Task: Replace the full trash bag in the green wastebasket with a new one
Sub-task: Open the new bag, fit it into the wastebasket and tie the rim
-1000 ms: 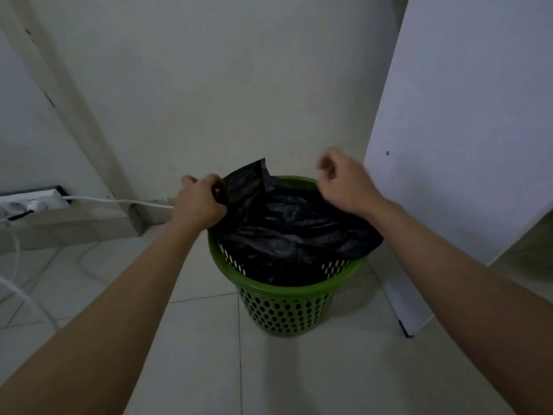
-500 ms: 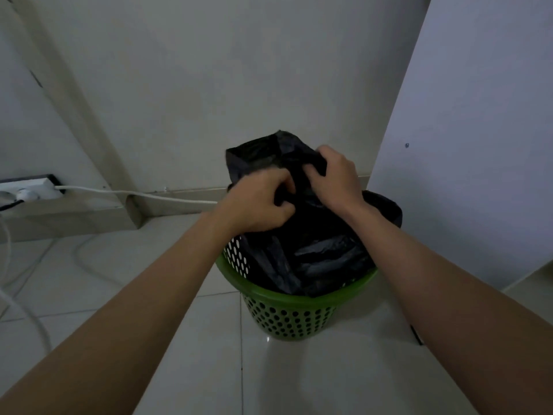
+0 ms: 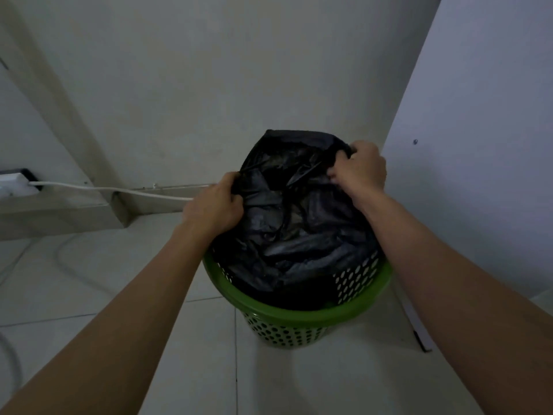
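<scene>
A green perforated wastebasket (image 3: 287, 317) stands on the tiled floor near the wall corner. A crumpled black trash bag (image 3: 299, 232) fills it and rises above the rim. My left hand (image 3: 214, 205) grips the bag's left edge with curled fingers. My right hand (image 3: 357, 169) grips the bag's upper right edge. The bag's top is pulled up and stretched between the two hands. What lies inside the bag is hidden.
A white panel (image 3: 478, 145) leans close on the basket's right. A white cable (image 3: 119, 189) runs along the wall from a power strip (image 3: 15, 182) at the far left. More cable loops (image 3: 65, 262) lie on the floor at left.
Both hands came together at the bag's top, then drew apart to its left and right edges, spreading the bag. The view has moved closer to the basket.
</scene>
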The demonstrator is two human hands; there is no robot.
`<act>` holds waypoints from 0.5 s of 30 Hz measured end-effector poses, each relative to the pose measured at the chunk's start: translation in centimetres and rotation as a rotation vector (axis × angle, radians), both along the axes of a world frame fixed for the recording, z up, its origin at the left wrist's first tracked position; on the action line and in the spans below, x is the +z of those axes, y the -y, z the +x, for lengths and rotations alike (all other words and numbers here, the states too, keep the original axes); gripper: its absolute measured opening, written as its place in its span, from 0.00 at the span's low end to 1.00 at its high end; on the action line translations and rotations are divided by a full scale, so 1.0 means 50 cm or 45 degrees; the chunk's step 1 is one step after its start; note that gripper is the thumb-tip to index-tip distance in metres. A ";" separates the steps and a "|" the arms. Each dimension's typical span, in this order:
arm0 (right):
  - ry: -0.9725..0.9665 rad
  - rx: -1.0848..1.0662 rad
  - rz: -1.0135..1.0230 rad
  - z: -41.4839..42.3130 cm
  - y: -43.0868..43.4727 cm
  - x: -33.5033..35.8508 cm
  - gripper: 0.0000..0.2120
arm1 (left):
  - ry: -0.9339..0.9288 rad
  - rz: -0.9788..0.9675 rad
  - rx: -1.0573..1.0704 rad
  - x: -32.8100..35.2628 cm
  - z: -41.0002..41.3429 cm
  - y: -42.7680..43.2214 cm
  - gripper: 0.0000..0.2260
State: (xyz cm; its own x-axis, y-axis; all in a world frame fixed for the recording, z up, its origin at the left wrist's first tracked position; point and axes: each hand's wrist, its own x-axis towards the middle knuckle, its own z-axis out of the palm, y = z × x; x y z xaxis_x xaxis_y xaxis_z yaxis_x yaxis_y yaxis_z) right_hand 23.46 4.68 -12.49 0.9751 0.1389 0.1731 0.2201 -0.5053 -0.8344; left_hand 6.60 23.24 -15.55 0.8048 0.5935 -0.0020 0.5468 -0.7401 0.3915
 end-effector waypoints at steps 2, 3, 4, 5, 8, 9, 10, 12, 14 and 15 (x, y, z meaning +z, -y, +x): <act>-0.142 0.043 0.145 -0.003 -0.005 0.007 0.15 | 0.041 -0.122 0.039 -0.004 -0.002 -0.010 0.23; -0.218 0.123 0.139 -0.007 -0.003 0.009 0.24 | 0.055 -0.181 0.058 -0.006 -0.003 -0.014 0.24; -0.249 0.214 0.050 -0.009 0.003 0.007 0.32 | 0.062 -0.223 0.075 -0.005 -0.004 -0.016 0.23; -0.219 0.308 -0.117 -0.010 0.011 0.001 0.37 | 0.076 -0.252 0.096 -0.005 -0.006 -0.017 0.23; 0.014 0.455 -0.681 -0.003 0.041 -0.037 0.26 | 0.151 -0.324 0.172 -0.004 -0.018 -0.014 0.23; 0.045 0.460 -0.735 -0.002 0.050 -0.042 0.23 | 0.158 -0.359 0.205 -0.002 -0.026 -0.011 0.24; 0.044 0.451 -0.739 -0.001 0.058 -0.041 0.22 | 0.151 -0.400 0.237 0.000 -0.035 -0.010 0.25; -0.004 0.432 -0.740 0.001 0.073 -0.029 0.23 | 0.076 -0.472 0.291 0.006 -0.055 -0.010 0.28; -0.049 0.459 -0.825 0.011 0.092 -0.021 0.28 | -0.055 -0.384 0.306 0.014 -0.072 -0.014 0.32; -0.035 0.487 -0.913 0.014 0.100 -0.019 0.31 | -0.114 -0.245 0.296 0.018 -0.077 -0.016 0.32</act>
